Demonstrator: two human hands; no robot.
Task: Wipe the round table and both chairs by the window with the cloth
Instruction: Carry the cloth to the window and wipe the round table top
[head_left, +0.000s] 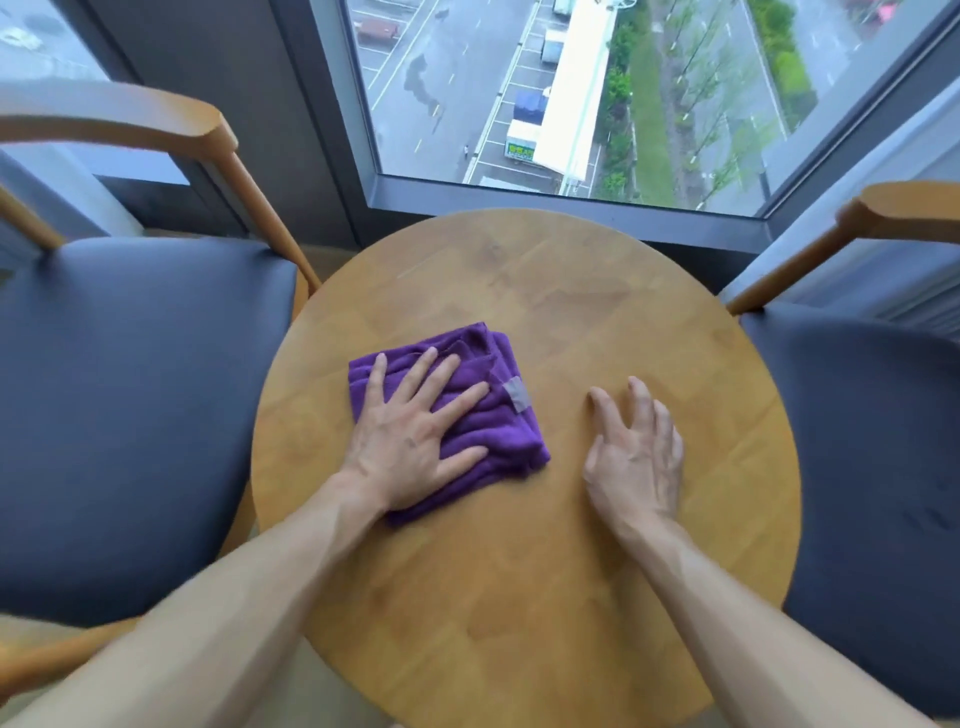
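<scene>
Cloth (483, 415) of purple colour is seen folded on the round wooden worktop (545, 597), on its left half and a little toward the window (571, 93). A grey label is sewn on the right edge of the cloth. The left hand (415, 436) is laid flat on the cloth with the fingers straight and spread wide, so the cloth is pressed down and not gripped. The right hand (636, 457) is placed on the bare wood just right of the cloth; its fingers are bent loosely, the tips are touching the worktop, and nothing is held. One chair (140, 395) with a dark seat and wooden arms is set at the left of the worktop, and a second chair (878, 467) at its right. The window is located behind the worktop, and a street and trees far below are seen through it.
</scene>
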